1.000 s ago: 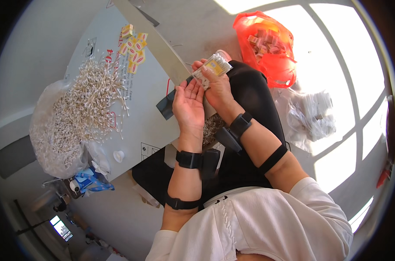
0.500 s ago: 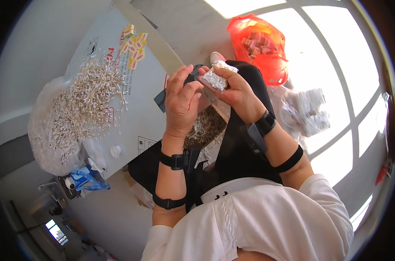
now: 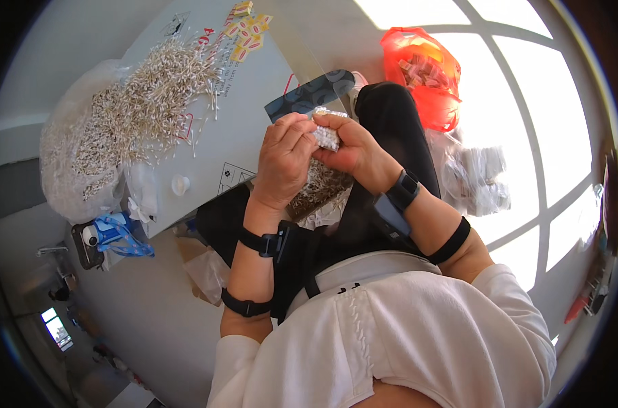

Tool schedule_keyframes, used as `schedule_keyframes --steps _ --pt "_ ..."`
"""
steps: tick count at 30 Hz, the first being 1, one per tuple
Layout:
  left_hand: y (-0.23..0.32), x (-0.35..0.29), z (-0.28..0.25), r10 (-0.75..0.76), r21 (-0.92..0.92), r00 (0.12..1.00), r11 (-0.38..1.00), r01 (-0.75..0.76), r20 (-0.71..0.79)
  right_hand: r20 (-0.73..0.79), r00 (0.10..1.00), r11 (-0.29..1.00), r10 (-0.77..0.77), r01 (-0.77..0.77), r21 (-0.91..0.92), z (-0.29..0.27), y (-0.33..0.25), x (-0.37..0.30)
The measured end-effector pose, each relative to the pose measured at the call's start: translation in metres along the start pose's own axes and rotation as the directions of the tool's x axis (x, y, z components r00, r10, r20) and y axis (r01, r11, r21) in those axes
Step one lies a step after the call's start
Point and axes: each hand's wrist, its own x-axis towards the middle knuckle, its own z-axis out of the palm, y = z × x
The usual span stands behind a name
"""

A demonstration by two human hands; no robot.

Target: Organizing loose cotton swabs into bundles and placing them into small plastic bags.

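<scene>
A small bundle of cotton swabs (image 3: 327, 139), white tips facing up, is held over my lap; whether a clear wrapper encloses it is hard to make out. My right hand (image 3: 355, 148) grips it with thumb and fingers around its right side. On its left edge, my left hand (image 3: 284, 161) has its fingertips closed together, partly hiding it. Below the hands, an open box (image 3: 320, 190) of loose cotton swabs sits between my legs. To the left, a big heap of cotton swabs (image 3: 162, 92) spills across the table (image 3: 207, 146) out of a clear plastic bag (image 3: 67, 160).
Small yellow cards (image 3: 249, 35) lie at the table's far end. A red plastic bag (image 3: 448, 102) holding small packets stands on the floor at far right, near a clear bag (image 3: 482, 177) of greyish packs. A blue device with a strap (image 3: 115, 234) is at lower left.
My left hand, earlier raised with fingers apart, has come to the swab bundle and closed on its edge. My right hand still holds it. The whole view has shifted.
</scene>
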Motion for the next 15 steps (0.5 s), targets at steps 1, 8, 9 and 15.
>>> schedule_keyframes --steps 1,8,9,15 --pt "0.001 -0.002 -0.001 -0.007 0.01 1.0 1.0 0.007 -0.015 0.032 0.999 0.999 0.043 -0.043 0.01 0.0 0.0 0.003" --pt "-0.017 -0.015 0.003 -0.151 -0.07 0.987 0.987 0.147 -0.054 -0.28 0.958 0.983 0.065 -0.11 -0.146 0.018 0.019 -0.012" --pt "-0.02 -0.014 0.006 -0.165 -0.088 0.984 0.983 0.158 -0.071 -0.305 0.952 0.933 -0.006 -0.104 -0.344 0.008 0.014 -0.015" --pt "-0.029 -0.012 0.006 -0.205 -0.133 0.974 0.972 0.192 -0.096 0.415 0.66 0.061 -0.627 0.572 -0.818 -0.002 -0.002 -0.024"
